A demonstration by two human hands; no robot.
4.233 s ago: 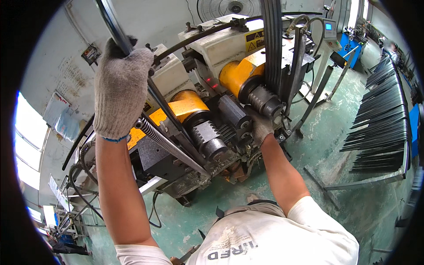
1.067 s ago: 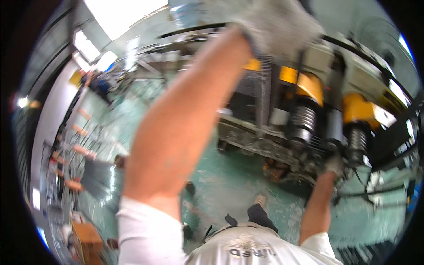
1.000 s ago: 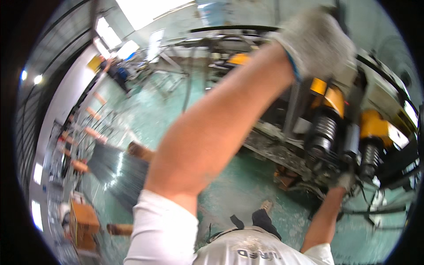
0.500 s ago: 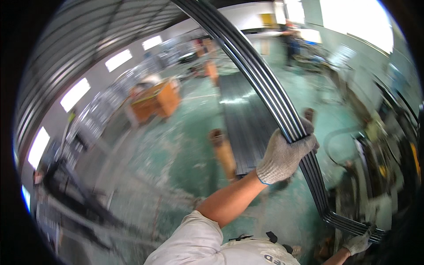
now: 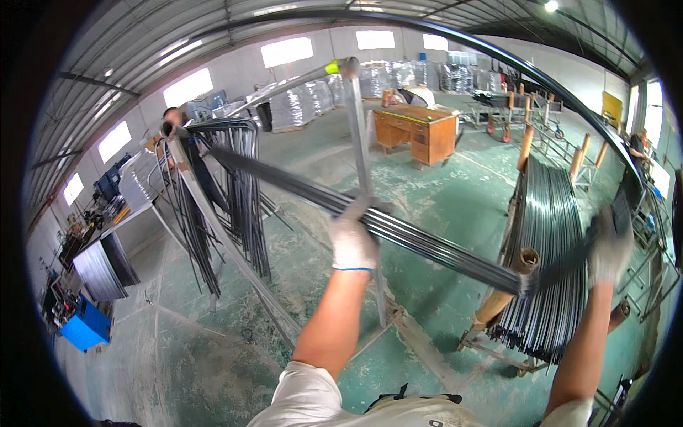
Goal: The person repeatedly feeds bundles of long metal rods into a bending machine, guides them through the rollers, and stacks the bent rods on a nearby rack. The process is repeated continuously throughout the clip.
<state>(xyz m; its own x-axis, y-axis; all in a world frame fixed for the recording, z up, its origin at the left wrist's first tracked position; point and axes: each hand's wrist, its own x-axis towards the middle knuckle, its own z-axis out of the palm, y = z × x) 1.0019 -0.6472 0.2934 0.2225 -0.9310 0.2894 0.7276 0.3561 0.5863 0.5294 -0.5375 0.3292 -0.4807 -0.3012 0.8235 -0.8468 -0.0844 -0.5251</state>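
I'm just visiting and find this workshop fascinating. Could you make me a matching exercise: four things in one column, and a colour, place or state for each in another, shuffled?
Things
1. Left hand
2. Desk
3. Floor
4. Hanging tubes

Descriptions
A. Green, with pale worn patches
B. Draped over the rack
C. Gloved, gripping the held tubes
D. Orange-brown, standing beyond the rack

Right pairs: 1-C, 2-D, 3-A, 4-B

Blk tubes [image 5: 434, 245], off-wht L glove [image 5: 352, 243] w/ blue hem [image 5: 353, 269], patchy grn floor [image 5: 459, 203], orange-brn desk [image 5: 431, 144]
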